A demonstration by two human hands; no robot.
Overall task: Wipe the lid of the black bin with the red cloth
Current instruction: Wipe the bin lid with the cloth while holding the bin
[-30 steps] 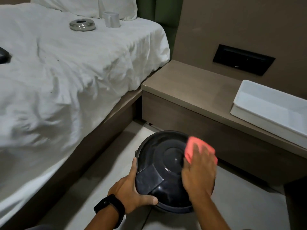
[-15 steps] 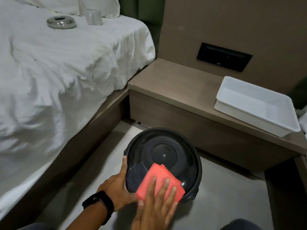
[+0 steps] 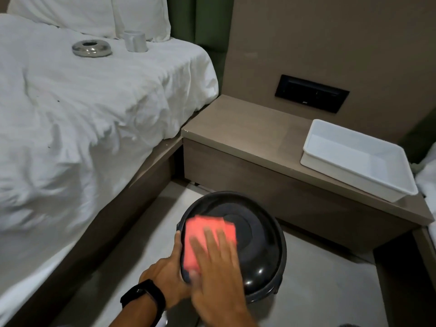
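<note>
Black bin (image 3: 264, 274): on the floor between bed and counter, lid (image 3: 254, 237) shut, contents hidden.
Red cloth (image 3: 207, 237): flat on the lid's left part.
Right hand (image 3: 217, 274): grip flat, fingers spread, pressing the cloth.
Left hand (image 3: 165, 274): grip wrapped on the lid's left rim.
White tray (image 3: 354, 161): on the counter, nothing visible inside.
Cup (image 3: 135, 41): on the bed, inside unseen.

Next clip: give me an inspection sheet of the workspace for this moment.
Surface: pale floor between bed and bedside unit.
Job's things: red cloth flat on the black bin's lid.
Clutter: metal dish and white cup on the bed; white tray on the bedside unit.
Grippers: right hand presses the cloth; left hand grips the lid's rim.
Cables: nothing seen.
Surroundings: black wall panel.
</note>
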